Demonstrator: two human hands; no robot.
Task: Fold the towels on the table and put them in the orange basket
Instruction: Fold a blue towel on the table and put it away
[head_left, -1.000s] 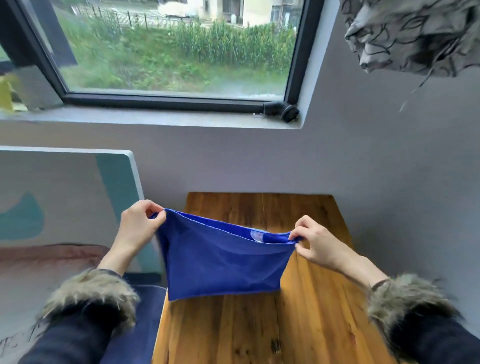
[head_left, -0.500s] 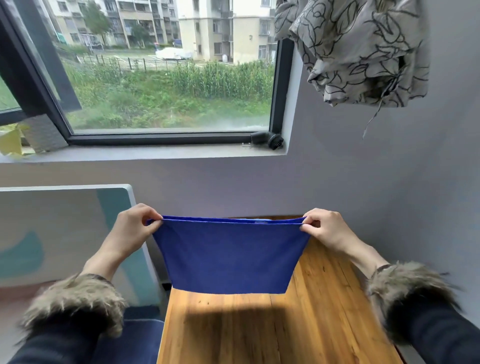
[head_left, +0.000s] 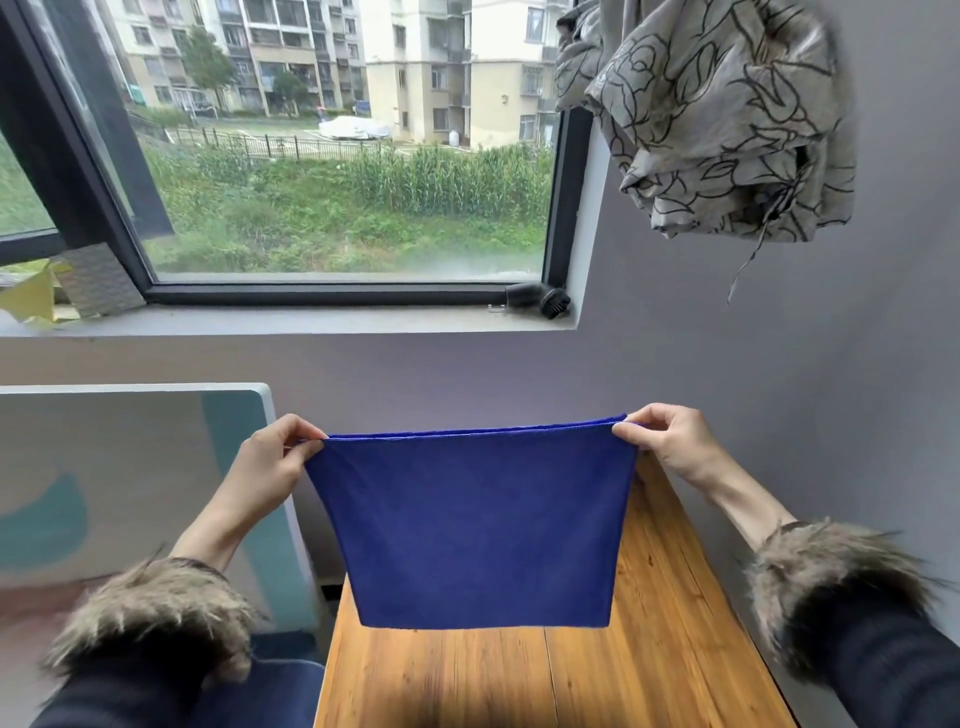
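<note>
Item: blue towel (head_left: 480, 525), doubled over, held up in the air above the wooden table (head_left: 649, 649), its lower edge clear of the tabletop. Left hand (head_left: 270, 462) pinches the upper left corner between thumb and fingers; right hand (head_left: 667, 441) pinches the upper right corner likewise, top edge pulled straight between them. Both wrists wear fur cuffs on dark sleeves. Behind: grey wall, window (head_left: 337, 156), patterned grey cloth (head_left: 717, 114) hanging upper right.

No text, label, brand, number or sign can be read anywhere in the head view.
</note>
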